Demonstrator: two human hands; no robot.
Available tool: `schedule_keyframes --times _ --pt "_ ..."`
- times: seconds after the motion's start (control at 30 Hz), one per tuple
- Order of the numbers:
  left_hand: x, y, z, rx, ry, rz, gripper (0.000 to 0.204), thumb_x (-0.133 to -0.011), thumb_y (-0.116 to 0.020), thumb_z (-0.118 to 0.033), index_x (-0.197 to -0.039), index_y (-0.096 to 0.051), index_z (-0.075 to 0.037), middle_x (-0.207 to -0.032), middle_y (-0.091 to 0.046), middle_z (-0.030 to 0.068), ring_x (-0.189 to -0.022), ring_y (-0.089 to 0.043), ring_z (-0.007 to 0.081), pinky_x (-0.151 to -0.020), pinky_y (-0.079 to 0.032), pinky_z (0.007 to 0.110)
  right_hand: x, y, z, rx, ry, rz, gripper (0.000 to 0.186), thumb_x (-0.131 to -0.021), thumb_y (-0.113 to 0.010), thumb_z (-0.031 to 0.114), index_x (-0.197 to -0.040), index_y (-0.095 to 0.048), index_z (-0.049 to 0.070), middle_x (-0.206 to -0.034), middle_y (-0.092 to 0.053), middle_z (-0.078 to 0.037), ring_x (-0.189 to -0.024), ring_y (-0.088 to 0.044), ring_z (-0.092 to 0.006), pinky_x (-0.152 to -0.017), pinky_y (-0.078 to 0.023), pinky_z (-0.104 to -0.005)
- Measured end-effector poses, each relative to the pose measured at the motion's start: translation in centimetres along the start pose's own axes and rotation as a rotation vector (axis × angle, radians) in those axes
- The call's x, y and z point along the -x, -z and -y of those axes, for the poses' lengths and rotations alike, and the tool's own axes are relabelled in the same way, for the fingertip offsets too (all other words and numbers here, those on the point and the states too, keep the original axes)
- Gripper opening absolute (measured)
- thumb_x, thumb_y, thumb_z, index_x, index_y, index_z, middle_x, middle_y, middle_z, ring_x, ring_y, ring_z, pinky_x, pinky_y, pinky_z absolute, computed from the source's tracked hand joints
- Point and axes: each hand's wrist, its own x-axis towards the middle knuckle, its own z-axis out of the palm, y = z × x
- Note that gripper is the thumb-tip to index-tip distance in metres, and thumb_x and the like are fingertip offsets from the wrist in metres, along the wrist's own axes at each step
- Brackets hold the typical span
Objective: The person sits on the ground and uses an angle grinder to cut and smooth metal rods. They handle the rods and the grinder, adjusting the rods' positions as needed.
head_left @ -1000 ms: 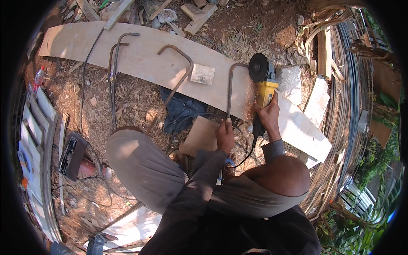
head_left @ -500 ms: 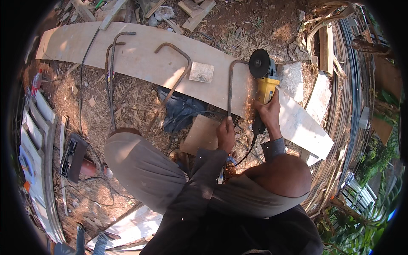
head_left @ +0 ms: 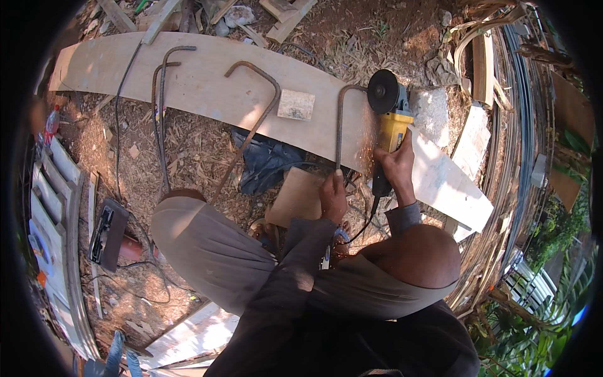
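Sparks (head_left: 367, 149) beside the bent bar (head_left: 340, 129)

Nearest, 2 knees (head_left: 418, 254) flank the work; the black cord (head_left: 365, 231) drops between them and is best kept off the disc. The left hand (head_left: 333, 196) is closed on the bar's near end; a firm, still hold should stop chatter. The right hand (head_left: 397, 164) alone grips the yellow angle grinder (head_left: 394, 129); light, even pressure would suit the disc (head_left: 384, 92) at the bar's hooked far end, over plywood (head_left: 210, 78). A pale slab (head_left: 430, 116) crowds the grinder's right. Left lie a wood block (head_left: 296, 105) and 3 more hooked rods (head_left: 274, 88); farther, timber offcuts (head_left: 292, 22).
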Motion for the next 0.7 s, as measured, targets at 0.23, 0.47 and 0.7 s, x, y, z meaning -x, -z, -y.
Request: schedule_keyframes --times 0.23,0.47,0.7 --pt "0.0 0.0 0.2 0.008 -0.034 -0.002 0.043 -0.112 -0.049 -0.034 -0.093 -0.061 0.003 -0.064 -0.044 0.0073 -0.064 -0.042 0.0140 -0.060 -0.039 0.039 0.1 -0.1 0.4 -0.049 0.010 -0.012 0.068 -0.073 -0.077 0.011 -0.133 -0.047 -0.001 -0.099 -0.073 -0.022 -0.088 -0.074 -0.0329 -0.080 -0.058 -0.0423" --pt "-0.2 0.0 0.3 0.040 0.007 0.020 0.042 -0.112 -0.049 -0.031 -0.091 -0.059 0.003 -0.063 -0.041 0.0057 -0.061 -0.040 0.0138 -0.058 -0.037 0.039 0.1 0.1 0.1 -0.027 0.022 -0.010 0.070 -0.075 -0.077 0.009 -0.136 -0.046 -0.001 -0.101 -0.073 -0.022 -0.089 -0.074 -0.0321 -0.082 -0.058 -0.0415" --pt "-0.2 -0.1 0.2 -0.004 -0.099 -0.019 0.041 -0.112 -0.049 -0.029 -0.087 -0.056 0.003 -0.062 -0.040 0.0050 -0.058 -0.039 0.0146 -0.056 -0.036 0.040 0.0 -0.1 -1.5 -0.085 0.055 -0.007 0.074 -0.074 -0.080 0.010 -0.138 -0.047 0.000 -0.106 -0.074 -0.021 -0.095 -0.074 -0.0320 -0.086 -0.057 -0.0417"
